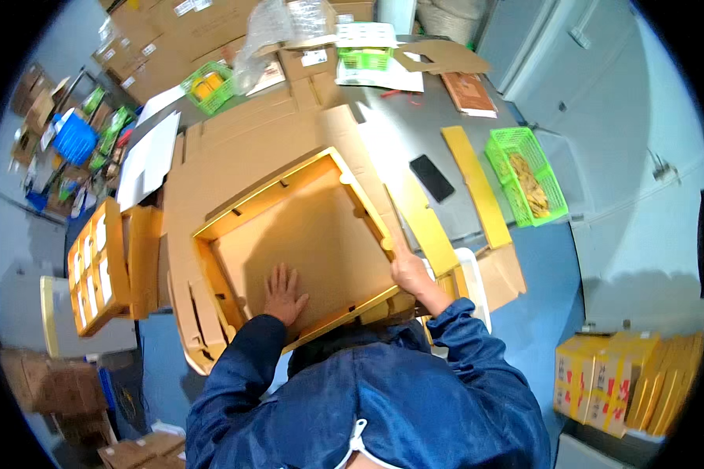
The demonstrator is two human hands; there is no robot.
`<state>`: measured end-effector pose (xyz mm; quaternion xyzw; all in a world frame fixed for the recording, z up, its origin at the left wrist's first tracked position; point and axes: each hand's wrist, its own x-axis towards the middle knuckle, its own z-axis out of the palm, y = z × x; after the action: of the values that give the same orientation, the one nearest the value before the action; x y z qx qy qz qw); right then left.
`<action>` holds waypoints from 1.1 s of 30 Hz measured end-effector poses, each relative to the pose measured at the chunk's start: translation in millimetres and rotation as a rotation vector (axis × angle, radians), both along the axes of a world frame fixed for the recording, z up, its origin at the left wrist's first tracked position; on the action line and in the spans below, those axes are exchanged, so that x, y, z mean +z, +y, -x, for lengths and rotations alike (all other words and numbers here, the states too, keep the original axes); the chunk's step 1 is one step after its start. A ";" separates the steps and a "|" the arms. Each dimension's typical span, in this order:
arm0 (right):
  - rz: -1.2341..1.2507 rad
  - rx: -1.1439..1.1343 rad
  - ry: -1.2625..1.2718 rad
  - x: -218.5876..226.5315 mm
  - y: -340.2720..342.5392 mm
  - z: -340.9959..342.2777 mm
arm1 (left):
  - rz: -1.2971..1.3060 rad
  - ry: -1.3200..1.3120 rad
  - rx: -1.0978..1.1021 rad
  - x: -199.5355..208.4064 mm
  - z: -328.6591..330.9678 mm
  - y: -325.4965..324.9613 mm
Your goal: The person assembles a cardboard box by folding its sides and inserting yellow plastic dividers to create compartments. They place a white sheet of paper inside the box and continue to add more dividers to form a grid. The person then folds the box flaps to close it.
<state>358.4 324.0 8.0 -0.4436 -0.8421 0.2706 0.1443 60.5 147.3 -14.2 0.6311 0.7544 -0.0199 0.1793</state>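
A shallow yellow cardboard box [352, 187] with a plain brown inside lies in front of me, turned at an angle. Inside it, my left hand [285, 297] rests flat on the bottom with the fingers spread. At the box's near right corner, my right hand [411, 273] is closed on the side wall, and its fingertips are partly hidden. Small dark slots and notches show along the walls. Beneath the box spreads a large flat sheet of brown cardboard [242, 144]. Yellow cardboard strips [475, 187] lie to the right, one of them close to my right hand.
A black phone [432, 178] lies between the strips. Beyond it stands a green basket [516, 156] with small yellowish pieces. Another green basket [225, 87] and a brown book [468, 94] are farther back. Yellow boxes with white panels [98, 266] stand at left; taped cartons [602, 383] sit lower right.
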 end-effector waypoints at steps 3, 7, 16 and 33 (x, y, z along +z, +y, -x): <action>-0.176 -0.003 0.160 -10.5 -6.4 -3.2 | -0.069 0.026 -0.047 -4.9 6.7 -7.5; 0.058 -0.059 0.134 4.5 -18.0 -3.4 | 0.092 0.004 -0.078 22.3 10.7 5.9; -0.155 -0.058 0.069 48.2 -8.8 -15.0 | -0.754 -0.239 0.314 53.7 147.5 -9.7; -0.337 0.449 -0.239 -7.3 4.8 296.3 | -0.872 -0.471 1.057 -33.6 486.3 91.9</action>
<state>62.0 328.8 0.7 -0.2446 -0.9632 0.0981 0.0524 -425.9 239.2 -47.8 0.1836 0.8393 0.5088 0.0548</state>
